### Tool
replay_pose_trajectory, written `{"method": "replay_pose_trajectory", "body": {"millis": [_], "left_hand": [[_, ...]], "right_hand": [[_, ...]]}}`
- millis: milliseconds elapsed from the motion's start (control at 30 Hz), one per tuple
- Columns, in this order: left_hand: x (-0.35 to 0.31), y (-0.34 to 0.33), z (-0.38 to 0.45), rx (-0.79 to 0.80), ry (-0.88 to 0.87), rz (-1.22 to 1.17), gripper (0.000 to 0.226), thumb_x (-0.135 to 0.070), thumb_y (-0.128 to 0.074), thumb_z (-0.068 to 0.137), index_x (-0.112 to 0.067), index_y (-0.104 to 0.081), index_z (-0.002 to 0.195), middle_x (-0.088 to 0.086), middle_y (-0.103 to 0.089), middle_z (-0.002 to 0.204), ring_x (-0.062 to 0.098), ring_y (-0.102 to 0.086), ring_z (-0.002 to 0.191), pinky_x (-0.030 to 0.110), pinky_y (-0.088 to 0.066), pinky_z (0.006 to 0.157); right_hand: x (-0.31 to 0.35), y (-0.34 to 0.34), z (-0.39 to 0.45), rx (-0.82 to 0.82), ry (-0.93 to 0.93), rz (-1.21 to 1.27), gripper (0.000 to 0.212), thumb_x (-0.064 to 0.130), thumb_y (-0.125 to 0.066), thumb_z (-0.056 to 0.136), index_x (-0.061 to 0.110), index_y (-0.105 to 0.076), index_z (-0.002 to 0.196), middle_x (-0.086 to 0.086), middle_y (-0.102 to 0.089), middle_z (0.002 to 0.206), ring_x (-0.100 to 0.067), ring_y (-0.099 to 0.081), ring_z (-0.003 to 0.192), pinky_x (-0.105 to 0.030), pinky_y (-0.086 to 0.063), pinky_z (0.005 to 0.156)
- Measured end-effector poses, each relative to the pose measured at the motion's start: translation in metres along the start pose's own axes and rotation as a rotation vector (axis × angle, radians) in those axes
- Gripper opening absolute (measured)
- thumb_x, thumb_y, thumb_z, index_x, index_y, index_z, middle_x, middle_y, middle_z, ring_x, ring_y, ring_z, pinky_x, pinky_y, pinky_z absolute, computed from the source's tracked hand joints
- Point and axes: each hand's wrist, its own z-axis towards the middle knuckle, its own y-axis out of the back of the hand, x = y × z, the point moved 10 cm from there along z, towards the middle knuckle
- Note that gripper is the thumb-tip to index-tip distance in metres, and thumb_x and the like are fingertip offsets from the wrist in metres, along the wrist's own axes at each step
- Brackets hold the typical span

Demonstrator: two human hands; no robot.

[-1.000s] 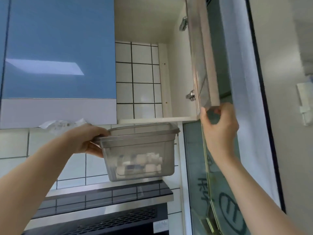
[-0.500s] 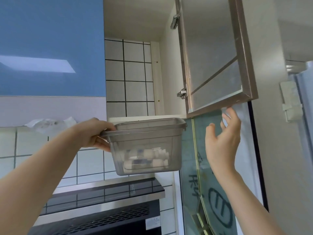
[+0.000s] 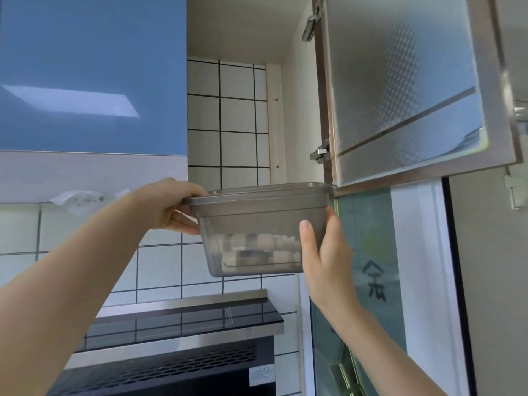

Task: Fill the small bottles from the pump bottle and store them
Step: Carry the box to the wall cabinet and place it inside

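Bin (image 3: 265, 221) w/ small bottles (image 3: 258, 248) held up at open cabinet (image 3: 237, 110)
L hand (image 3: 174, 208) grips bin's left rim; R hand (image 3: 325, 250) cups its right side, thumb on front wall; cabinet door (image 3: 405, 90) swung open.

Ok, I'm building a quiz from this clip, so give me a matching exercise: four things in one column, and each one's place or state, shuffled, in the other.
Things:
1. left hand
2. right hand
3. cabinet door
4. small bottles

Places or states:
A. swung open, frosted glass
B. lying in the bottom of the clear bin
C. gripping the bin's rim
D. holding the bin's lower right corner

Pairs: 1-C, 2-D, 3-A, 4-B
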Motion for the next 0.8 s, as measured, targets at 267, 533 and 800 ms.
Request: {"method": "replay_pose_trajectory", "body": {"millis": [267, 533, 800], "left_hand": [[-0.026, 0.003, 0.009, -0.045, -0.208, -0.348, 0.059, -0.068, -0.040, 0.092, -0.013, -0.063, 0.095, 0.007, -0.072, 0.091, 0.026, -0.069, 0.088, 0.040, -0.054, 0.088], [-0.064, -0.020, 0.041, -0.113, -0.573, -0.253, 0.067, -0.043, -0.076, 0.080, -0.026, -0.046, 0.137, -0.010, -0.066, 0.121, 0.009, -0.066, 0.105, 0.027, -0.054, 0.087], [-0.096, -0.002, 0.120, -0.287, -0.630, -0.108, 0.092, -0.043, -0.080, 0.075, -0.022, -0.030, 0.150, -0.003, -0.049, 0.146, 0.019, -0.047, 0.133, 0.044, -0.039, 0.112]], "right_hand": [[0.006, 0.000, 0.054, -0.138, 0.061, 0.088, 0.047, 0.039, -0.037, 0.101, 0.013, -0.039, 0.140, 0.000, -0.057, 0.128, -0.014, -0.055, 0.117, -0.038, -0.045, 0.102], [0.010, -0.025, 0.130, -0.196, 0.068, 0.002, 0.030, 0.030, -0.039, 0.101, 0.012, -0.052, 0.122, 0.015, -0.054, 0.103, -0.002, -0.047, 0.097, -0.018, -0.033, 0.086], [-0.038, -0.075, 0.211, -0.019, -0.177, 0.222, 0.021, 0.030, -0.044, 0.101, 0.017, -0.052, 0.116, 0.003, -0.058, 0.112, -0.016, -0.054, 0.107, -0.032, -0.042, 0.097]]}}
